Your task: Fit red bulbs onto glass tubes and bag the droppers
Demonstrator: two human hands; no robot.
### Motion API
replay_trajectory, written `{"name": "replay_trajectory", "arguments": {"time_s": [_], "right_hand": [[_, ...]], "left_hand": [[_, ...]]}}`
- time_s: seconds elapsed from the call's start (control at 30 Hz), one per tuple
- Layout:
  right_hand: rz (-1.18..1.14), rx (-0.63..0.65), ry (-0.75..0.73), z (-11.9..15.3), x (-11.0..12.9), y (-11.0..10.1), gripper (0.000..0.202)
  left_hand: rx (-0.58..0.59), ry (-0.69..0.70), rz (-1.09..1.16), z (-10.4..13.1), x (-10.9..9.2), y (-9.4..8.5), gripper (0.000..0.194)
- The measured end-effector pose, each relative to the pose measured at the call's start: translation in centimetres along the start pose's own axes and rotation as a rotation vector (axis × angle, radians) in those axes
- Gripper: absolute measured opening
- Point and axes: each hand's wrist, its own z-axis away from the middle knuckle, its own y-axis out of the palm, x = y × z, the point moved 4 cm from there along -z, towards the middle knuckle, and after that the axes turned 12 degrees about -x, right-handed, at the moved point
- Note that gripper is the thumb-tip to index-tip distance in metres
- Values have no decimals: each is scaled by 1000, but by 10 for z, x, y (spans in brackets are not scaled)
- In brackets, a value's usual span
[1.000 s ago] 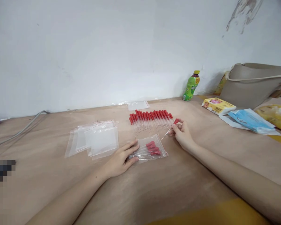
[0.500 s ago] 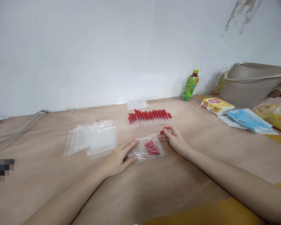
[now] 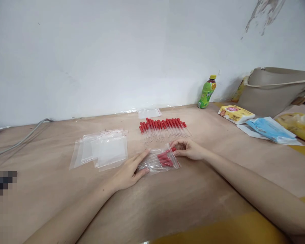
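A clear zip bag (image 3: 152, 165) lies flat on the table with several red-bulbed glass droppers (image 3: 165, 160) inside. Across its left end rests my left hand (image 3: 128, 171), fingers and thumb spread, pressing on the plastic. At the bag's right-hand mouth my right hand (image 3: 189, 149) pinches the red bulb of one more dropper (image 3: 173, 149), whose glass stem is inside the bag. Just beyond, a row of droppers (image 3: 162, 125) lies with bulbs pointing toward the wall.
Overlapping flat zip bags (image 3: 109, 150) lie to the left, and another bag (image 3: 149, 113) is by the wall. Toward the right stand a green bottle (image 3: 206, 93), a yellow tissue pack (image 3: 235, 114), a blue packet (image 3: 271, 130) and a grey bin (image 3: 266, 89). A cable (image 3: 27, 142) runs at left.
My right hand has moved left and slightly down, sliding the dropper stem-first into the bag's mouth. My left hand has stayed on the bag.
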Motion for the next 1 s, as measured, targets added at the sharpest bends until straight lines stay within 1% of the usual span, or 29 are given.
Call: {"name": "replay_trajectory", "arguments": {"time_s": [0.13, 0.2, 0.3, 0.43, 0.5, 0.57, 0.67, 0.77, 0.83, 0.9, 1.0], "right_hand": [[140, 51, -152, -3, 9, 15, 24], [211, 48, -218, -5, 13, 19, 23], [294, 27, -210, -6, 15, 19, 25], [295, 131, -184, -4, 17, 18, 27], [246, 136, -164, -3, 15, 19, 28], [169, 69, -104, -4, 8, 19, 29], [95, -92, 5, -4, -7, 22, 31], [160, -288, 39, -4, -19, 21, 30], [223, -373, 26, -4, -21, 20, 28], [263, -369, 1, -4, -19, 20, 25], [264, -253, -64, -4, -11, 23, 21]], "left_hand": [[8, -12, -5, 0, 0, 0, 56], [9, -9, -3, 0, 0, 0, 55], [11, -9, -3, 0, -2, -1, 54], [6, 0, -11, 0, -3, -1, 52], [7, 5, -18, 0, -3, -1, 52], [6, 8, -25, 0, -2, -1, 52], [6, 12, -31, -1, -2, -1, 51], [18, 6, -38, -1, -2, 0, 50], [26, 0, -44, -1, -2, 0, 50], [24, 1, -47, -1, -2, 0, 49], [25, 21, -37, -2, -2, 0, 48]]}}
